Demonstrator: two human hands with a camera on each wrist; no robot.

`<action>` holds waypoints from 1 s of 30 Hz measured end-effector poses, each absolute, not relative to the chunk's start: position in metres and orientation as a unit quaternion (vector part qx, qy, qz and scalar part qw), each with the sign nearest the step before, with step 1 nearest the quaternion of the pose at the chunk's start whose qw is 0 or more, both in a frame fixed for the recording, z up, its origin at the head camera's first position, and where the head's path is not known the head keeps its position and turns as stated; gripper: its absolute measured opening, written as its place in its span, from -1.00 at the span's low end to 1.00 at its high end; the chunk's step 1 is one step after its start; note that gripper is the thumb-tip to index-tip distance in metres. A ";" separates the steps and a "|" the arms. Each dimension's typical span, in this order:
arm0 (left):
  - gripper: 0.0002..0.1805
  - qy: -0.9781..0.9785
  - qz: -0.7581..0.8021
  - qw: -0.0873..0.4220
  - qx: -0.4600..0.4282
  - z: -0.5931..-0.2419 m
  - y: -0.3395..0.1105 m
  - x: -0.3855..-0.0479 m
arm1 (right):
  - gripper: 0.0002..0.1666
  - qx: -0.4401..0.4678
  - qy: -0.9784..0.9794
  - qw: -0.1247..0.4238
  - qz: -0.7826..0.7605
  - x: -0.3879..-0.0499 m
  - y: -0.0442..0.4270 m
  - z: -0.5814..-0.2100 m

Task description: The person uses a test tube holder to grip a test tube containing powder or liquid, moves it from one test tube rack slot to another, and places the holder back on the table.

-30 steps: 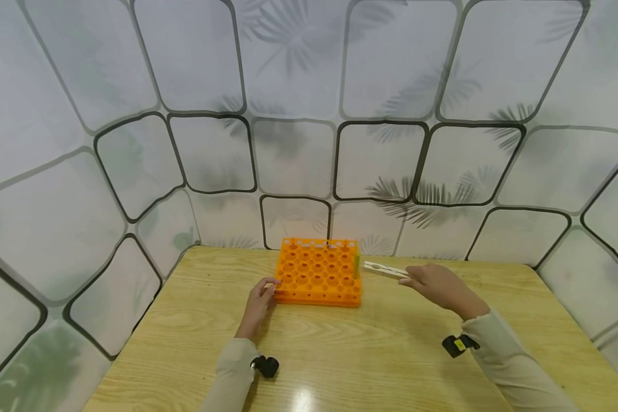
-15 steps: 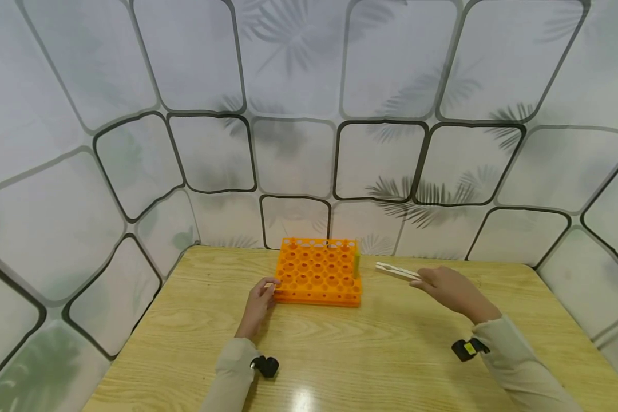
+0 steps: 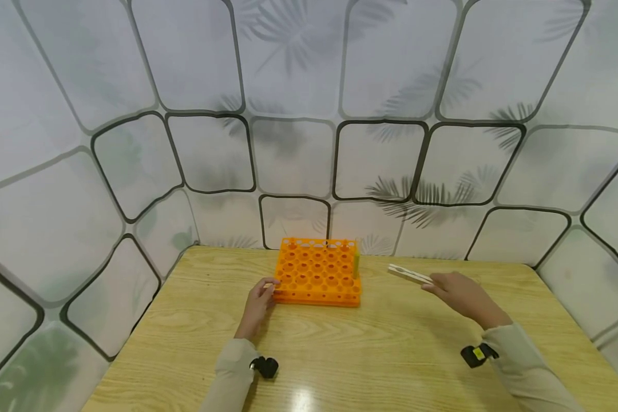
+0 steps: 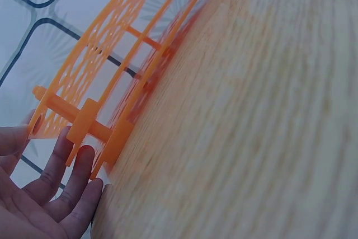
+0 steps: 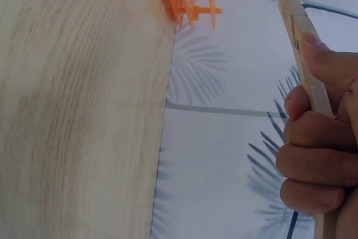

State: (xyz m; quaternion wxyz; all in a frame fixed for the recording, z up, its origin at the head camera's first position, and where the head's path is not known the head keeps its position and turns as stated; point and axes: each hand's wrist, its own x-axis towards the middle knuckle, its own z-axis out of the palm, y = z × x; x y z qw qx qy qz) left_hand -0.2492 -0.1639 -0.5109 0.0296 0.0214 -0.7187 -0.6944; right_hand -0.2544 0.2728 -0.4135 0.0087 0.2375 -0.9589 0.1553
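Note:
An orange test tube rack (image 3: 316,276) with rows of round holes stands at the back of the table. In its right side is a slim tube with yellow-green contents (image 3: 356,265). My left hand (image 3: 258,300) holds the rack's front left corner; in the left wrist view the thumb lies by the top plate and fingers touch the lower tiers. Right of the rack, my right hand (image 3: 462,294) grips a wooden test tube holder (image 3: 409,274) above the table. Its tip points left, nothing visible in it. The right wrist view shows fingers wrapped round the holder (image 5: 302,37).
A pale wood table (image 3: 340,349) spreads out in front of the rack. Behind it and along both sides hangs a white cloth (image 3: 298,154) with dark outlines and leaf prints. Each sleeve carries a small black camera (image 3: 264,367) at the wrist.
My right hand has drawn back to the right and slightly down with the wooden test tube holder, away from the tube and rack. The left hand and rack have stayed in place.

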 end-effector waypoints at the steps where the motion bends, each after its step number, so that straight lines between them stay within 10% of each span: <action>1: -0.68 -0.718 -0.695 0.029 0.023 -0.511 -0.164 -0.249 | -0.63 0.234 -0.960 0.008 0.157 -0.254 0.274 -0.414; 30: -0.67 -0.712 -0.701 0.033 0.023 -0.511 -0.164 -0.249 | -0.68 0.202 -0.963 0.010 0.177 -0.285 0.277 -0.457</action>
